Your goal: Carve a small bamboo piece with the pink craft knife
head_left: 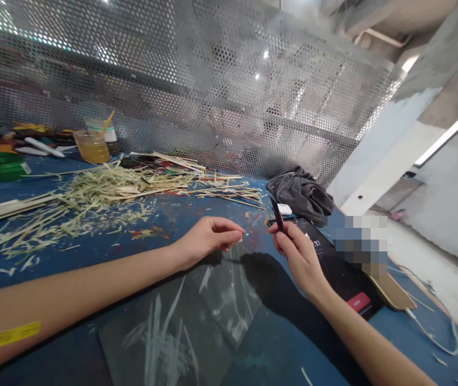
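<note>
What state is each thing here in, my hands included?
left hand, pinched; whether it holds anything is unclear
right hand, closed on the dark tool
dark tool, held roughly upright
pale strips, loose and heaped
cup, amber contents inside
grey cloth, crumpled
tablet, screen lit
dark sheet, flat, streaked

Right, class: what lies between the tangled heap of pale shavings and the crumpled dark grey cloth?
In the head view, a loose cluster of thin, light-brown sticks lies between the heap and the cloth.

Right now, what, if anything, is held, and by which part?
Right hand: dark slim tool, by its lower part. Left hand: can't tell if holding.
</note>
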Tool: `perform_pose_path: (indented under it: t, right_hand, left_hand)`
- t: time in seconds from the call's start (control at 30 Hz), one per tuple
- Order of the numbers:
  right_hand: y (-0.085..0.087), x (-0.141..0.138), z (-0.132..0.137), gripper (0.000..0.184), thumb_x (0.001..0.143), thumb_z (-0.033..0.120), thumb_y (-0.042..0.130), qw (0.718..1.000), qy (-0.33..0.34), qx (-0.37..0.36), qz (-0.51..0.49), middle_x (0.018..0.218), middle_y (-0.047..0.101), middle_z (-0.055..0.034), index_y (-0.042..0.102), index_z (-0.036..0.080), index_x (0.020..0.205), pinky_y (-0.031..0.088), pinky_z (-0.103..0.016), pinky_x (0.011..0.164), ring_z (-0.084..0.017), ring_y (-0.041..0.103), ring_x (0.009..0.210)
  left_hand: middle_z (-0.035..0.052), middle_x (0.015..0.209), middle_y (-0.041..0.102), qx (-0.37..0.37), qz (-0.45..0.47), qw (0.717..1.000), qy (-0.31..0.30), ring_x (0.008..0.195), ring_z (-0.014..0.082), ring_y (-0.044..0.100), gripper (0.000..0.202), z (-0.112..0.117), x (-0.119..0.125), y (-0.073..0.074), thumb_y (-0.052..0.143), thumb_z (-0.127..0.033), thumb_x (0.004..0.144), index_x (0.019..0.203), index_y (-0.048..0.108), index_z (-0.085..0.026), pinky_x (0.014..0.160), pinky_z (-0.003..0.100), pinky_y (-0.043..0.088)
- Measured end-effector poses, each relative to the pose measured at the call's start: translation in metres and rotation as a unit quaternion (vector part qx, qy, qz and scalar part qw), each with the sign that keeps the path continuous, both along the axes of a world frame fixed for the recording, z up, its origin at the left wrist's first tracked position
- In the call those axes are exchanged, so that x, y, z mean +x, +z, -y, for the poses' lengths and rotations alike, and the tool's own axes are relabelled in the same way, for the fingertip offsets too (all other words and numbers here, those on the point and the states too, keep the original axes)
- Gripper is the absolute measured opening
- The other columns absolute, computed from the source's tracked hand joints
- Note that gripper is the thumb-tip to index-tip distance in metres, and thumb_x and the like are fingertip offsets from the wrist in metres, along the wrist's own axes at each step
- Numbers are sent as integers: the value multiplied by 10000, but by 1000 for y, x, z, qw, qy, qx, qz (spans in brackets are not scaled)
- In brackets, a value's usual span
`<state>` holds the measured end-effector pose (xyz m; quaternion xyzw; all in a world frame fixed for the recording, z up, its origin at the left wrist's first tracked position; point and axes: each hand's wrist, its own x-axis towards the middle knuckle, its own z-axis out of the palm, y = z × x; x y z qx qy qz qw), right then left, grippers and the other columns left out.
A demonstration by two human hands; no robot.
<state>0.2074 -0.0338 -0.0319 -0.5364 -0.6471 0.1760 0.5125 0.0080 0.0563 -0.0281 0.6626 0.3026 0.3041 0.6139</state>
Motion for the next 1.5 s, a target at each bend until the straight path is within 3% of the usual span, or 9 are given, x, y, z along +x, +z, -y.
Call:
perform_pose_path:
  t: [0.1, 0.23, 0.33, 0.43, 0.67, 0.93, 1.1, 1.33, 1.5]
  right_hand:
    - [-1, -2, 5, 233, 962, 367, 421, 999, 35, -4, 3, 543, 471, 64, 587, 211, 1013, 352, -218, 472, -110, 444, 472]
    - [-1, -4, 7, 170, 959, 308, 441, 993, 55, 19, 101, 667, 576, 20, 585, 222, 987, 420, -229, 535, -119, 530, 553]
    - [-1, -4, 8, 156, 957, 246, 430, 980, 81, 36, 178, 797, 635, -28, 581, 213, 941, 465, -242, 620, -141, 593, 682]
    - [-4, -5, 10, 176, 968, 218, 429, 965, 124, 22, 230, 901, 684, -41, 592, 220, 1034, 481, -233, 688, -146, 644, 784]
    - [-13, -9, 11, 269, 1002, 266, 421, 921, 152, 33, 356, 671, 604, 3, 652, 226, 1134, 359, -241, 518, -119, 545, 557]
    - [-14, -5, 12, 155, 974, 267, 492, 941, 106, 18, 320, 856, 685, -18, 613, 261, 1071, 463, -225, 616, -133, 650, 719]
    - [-13, -2, 12, 152, 969, 224, 499, 945, 104, 56, 304, 835, 676, -24, 597, 237, 1084, 466, -222, 616, -131, 646, 701]
    - [-14, -4, 9, 157, 963, 193, 517, 936, 119, 70, 322, 703, 625, -5, 660, 176, 1025, 407, -205, 526, -97, 570, 579]
    - [-15, -9, 8, 197, 966, 206, 525, 940, 106, 61, 318, 683, 648, -28, 690, 143, 880, 444, -200, 542, -97, 603, 580]
  left_hand:
    - [-4, 627, 656, 31, -32, 997, -56, 575, 116, 567, 303, -3, -6, -1, 768, -421, 662, 824, 732, -167, 592, 249, 472]
    - [18, 751, 731, 104, -78, 981, -142, 754, 165, 647, 177, -12, -18, -1, 772, -344, 702, 802, 756, -199, 755, 274, 492]
    - [27, 904, 745, 279, -104, 934, -199, 952, 182, 615, 86, -20, -24, -4, 725, -316, 792, 780, 769, -243, 924, 291, 419]
    - [3, 852, 734, 393, -130, 884, -217, 932, 167, 579, 79, -27, -26, -8, 695, -287, 842, 813, 765, -264, 940, 275, 361]
    - [-29, 916, 729, 366, -184, 879, -245, 1023, 184, 556, 61, -31, -23, -10, 669, -298, 863, 862, 728, -283, 1003, 307, 249]
    - [-56, 852, 702, 385, -198, 877, -209, 982, 165, 572, 98, -21, -23, -8, 619, -235, 844, 830, 705, -281, 1133, 416, 21]
    - [-67, 912, 699, 362, -190, 907, -97, 1001, 151, 598, 103, -13, -23, -9, 585, -304, 865, 836, 668, -250, 1135, 416, 124]
    - [-77, 895, 689, 373, -208, 895, -126, 986, 134, 608, 60, -10, -22, -9, 590, -231, 836, 816, 646, -234, 1132, 412, 111]
    - [-74, 887, 711, 373, -201, 895, -143, 1031, 155, 599, 247, -11, -21, -9, 592, -208, 833, 1053, 662, -295, 1126, 451, 80]
